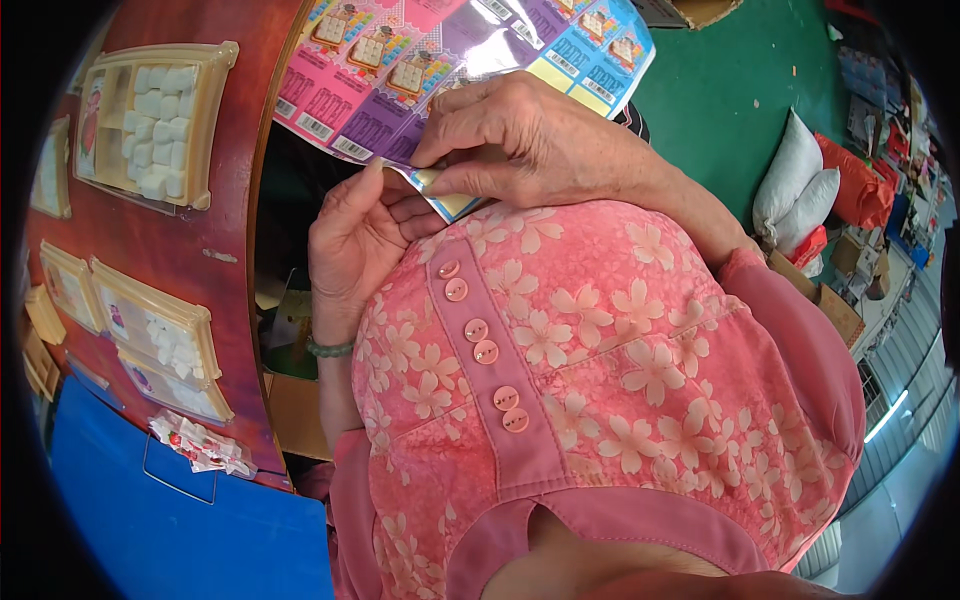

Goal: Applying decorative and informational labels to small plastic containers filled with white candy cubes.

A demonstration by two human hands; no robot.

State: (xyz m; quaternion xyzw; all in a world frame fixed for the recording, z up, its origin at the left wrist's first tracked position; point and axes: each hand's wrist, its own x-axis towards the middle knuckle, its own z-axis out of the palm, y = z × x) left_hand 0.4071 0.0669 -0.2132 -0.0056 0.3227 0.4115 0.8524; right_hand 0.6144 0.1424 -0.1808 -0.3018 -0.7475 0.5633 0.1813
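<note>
A large glossy printed sheet [440, 70], pink, purple and blue with small pictures of trays, hangs over the table's edge toward my chest. My right hand [530, 140] pinches the sheet's near corner [440, 195] between thumb and fingers. My left hand [355, 235], with a green bracelet at its wrist, holds the same corner from below, thumb up against it. Both hands meet just above my pink flowered shirt [600, 380].
A dark red table [200, 250] on the left carries several beige plastic trays [150, 120] filled with white blocks [160, 115]. A small pile of wrappers [200, 445] lies near its edge. Blue surface [170, 530] lower left. Green floor [760, 90], white sacks [795, 180] and boxes at right.
</note>
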